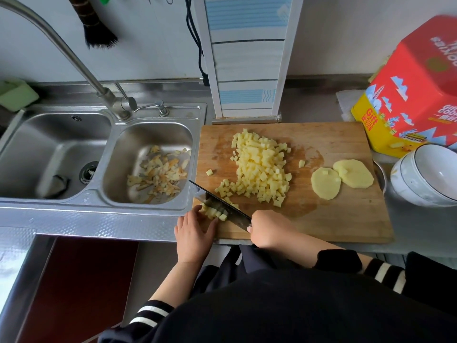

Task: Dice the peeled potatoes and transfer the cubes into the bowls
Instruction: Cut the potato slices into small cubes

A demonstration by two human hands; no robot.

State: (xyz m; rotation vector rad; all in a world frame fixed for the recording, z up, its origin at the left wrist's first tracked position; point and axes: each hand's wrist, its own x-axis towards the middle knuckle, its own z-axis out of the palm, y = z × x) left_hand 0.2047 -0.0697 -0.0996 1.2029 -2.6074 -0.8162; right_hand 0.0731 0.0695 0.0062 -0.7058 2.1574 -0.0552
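The cleaver (222,206) is gripped by its handle in the right hand (269,229), its blade set across potato strips (214,211) pinned under the curled fingers of the left hand (194,233). A fingertip could be nicked, so close is the blade. This happens at the near-left corner of the cutting board (346,219); cubes could be lost over that edge. The diced pile (259,169) is heaped mid-board, two slices (341,180) right, white bowls (425,177) just beyond, with bare board between.

The single head-worn camera looked steeply down from close above the surface's (74,219) near edge, facing the back wall (346,33).
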